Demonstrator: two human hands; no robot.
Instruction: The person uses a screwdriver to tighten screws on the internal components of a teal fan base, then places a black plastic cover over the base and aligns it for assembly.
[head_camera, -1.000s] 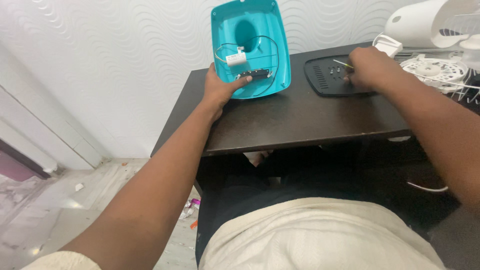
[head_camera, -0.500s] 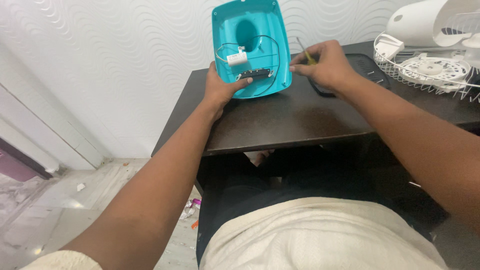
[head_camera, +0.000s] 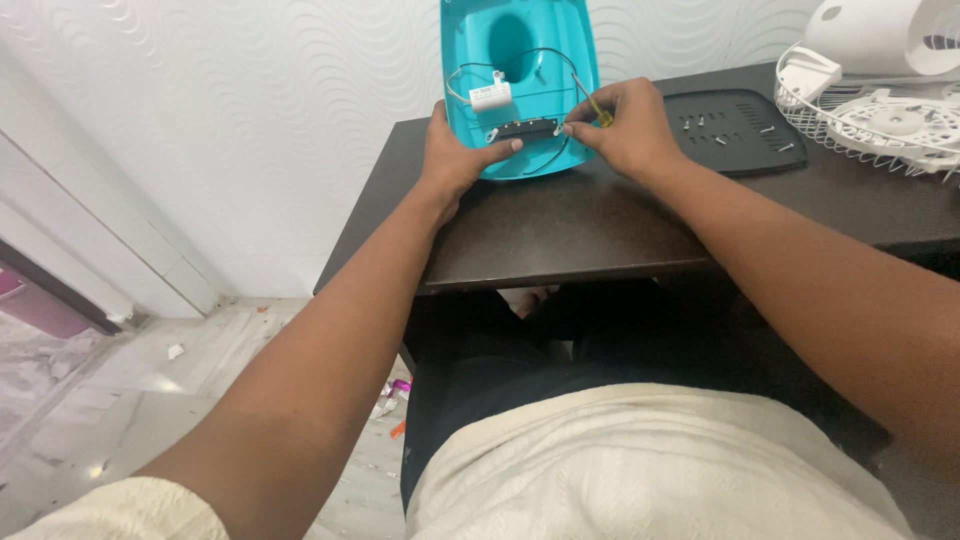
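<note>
The left hand (head_camera: 455, 160) lay spread on the near left edge of the blue shell (head_camera: 520, 85), thumb pressed inside it. The right hand (head_camera: 622, 125) pinched a thin screwdriver (head_camera: 585, 98), its fingertips touching the black strip (head_camera: 522, 128) inside the shell. The shell stood tilted at the back of the dark table (head_camera: 580, 225), close to the wall. One white box (head_camera: 490, 97) with wires sat inside it. Bare table lay between the hands and the front edge. To the right lay one black plate (head_camera: 735, 130) holding several small screws (head_camera: 700, 122), too small to count. Past it sat one white grille (head_camera: 880, 125).
</note>
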